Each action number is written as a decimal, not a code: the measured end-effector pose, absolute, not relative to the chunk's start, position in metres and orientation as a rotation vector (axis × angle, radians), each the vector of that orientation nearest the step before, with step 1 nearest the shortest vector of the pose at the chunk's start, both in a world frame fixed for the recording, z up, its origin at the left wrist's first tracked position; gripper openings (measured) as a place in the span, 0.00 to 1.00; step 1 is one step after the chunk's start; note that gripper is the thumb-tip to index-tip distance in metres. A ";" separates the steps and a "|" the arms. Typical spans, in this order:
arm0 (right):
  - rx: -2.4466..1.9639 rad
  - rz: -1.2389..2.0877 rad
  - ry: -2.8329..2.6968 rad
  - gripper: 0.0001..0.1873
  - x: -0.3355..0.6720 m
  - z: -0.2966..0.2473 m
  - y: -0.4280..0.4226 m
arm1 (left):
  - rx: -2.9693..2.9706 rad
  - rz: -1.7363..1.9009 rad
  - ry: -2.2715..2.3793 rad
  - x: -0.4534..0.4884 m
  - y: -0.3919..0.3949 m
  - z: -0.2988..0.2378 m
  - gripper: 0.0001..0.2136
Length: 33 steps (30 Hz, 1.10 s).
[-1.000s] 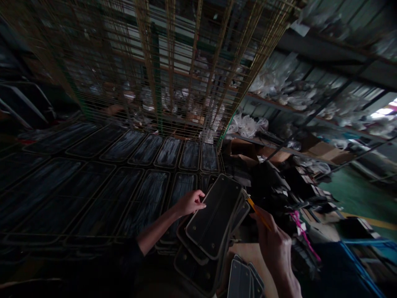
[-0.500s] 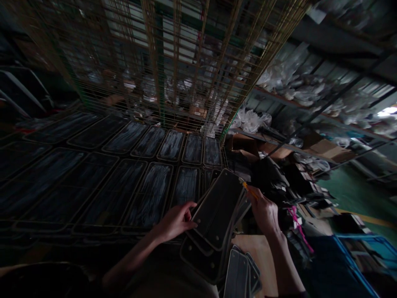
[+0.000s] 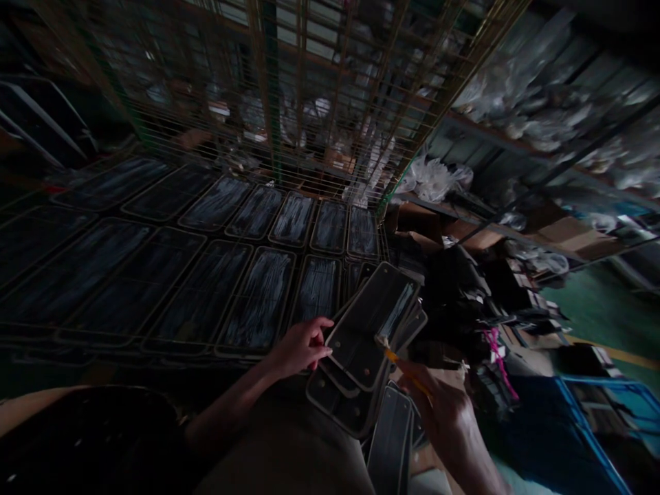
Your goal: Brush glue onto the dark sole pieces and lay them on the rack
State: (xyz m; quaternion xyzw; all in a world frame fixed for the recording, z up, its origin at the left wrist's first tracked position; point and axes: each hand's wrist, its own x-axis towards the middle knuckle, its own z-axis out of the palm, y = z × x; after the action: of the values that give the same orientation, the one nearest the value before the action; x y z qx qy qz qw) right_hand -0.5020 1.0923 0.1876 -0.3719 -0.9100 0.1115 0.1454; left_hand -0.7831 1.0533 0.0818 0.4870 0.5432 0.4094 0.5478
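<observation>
A dark rectangular plate with rounded corners and small corner holes (image 3: 355,330) lies on top of a slanted stack of similar plates (image 3: 337,402). My left hand (image 3: 304,347) pinches its left edge between thumb and fingers. In my right hand (image 3: 443,405) is a brush with an orange handle (image 3: 394,357). Its bristles touch the plate's face near the middle, at the lower end of a wet, whitish streak (image 3: 399,306). Below the stack, more dark plates (image 3: 389,440) lean together beside my right wrist.
Rows of dark plates with whitish streaks (image 3: 258,299) cover the surface at left. Behind them rises a wire mesh cage wall (image 3: 278,103). Shelves with plastic bags (image 3: 433,175) and cardboard boxes (image 3: 562,227) stand at right, near a blue metal frame (image 3: 598,426).
My right hand has drawn the brush down from the plate's upper right edge towards its middle, leaving a whitish streak. My left hand still grips the plate's edge. The view has shifted slightly.
</observation>
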 end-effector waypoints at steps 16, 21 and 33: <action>-1.225 0.820 -2.242 0.15 -0.505 0.186 1.158 | 1.055 0.960 1.267 -0.782 1.055 0.082 0.22; -1.256 0.387 -2.221 0.17 -0.511 0.181 1.213 | 1.045 1.039 1.311 -0.779 1.055 0.075 0.23; -1.098 0.312 -2.574 0.15 -0.532 0.181 1.148 | 1.063 1.034 1.280 -0.779 1.052 0.074 0.20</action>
State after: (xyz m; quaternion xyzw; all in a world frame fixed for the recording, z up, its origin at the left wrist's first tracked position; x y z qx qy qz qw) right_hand -0.5318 1.1477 0.1815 -0.3849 -0.9020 0.1094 0.1620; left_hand -0.7791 1.0520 0.0741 0.4504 0.5423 0.4384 0.5576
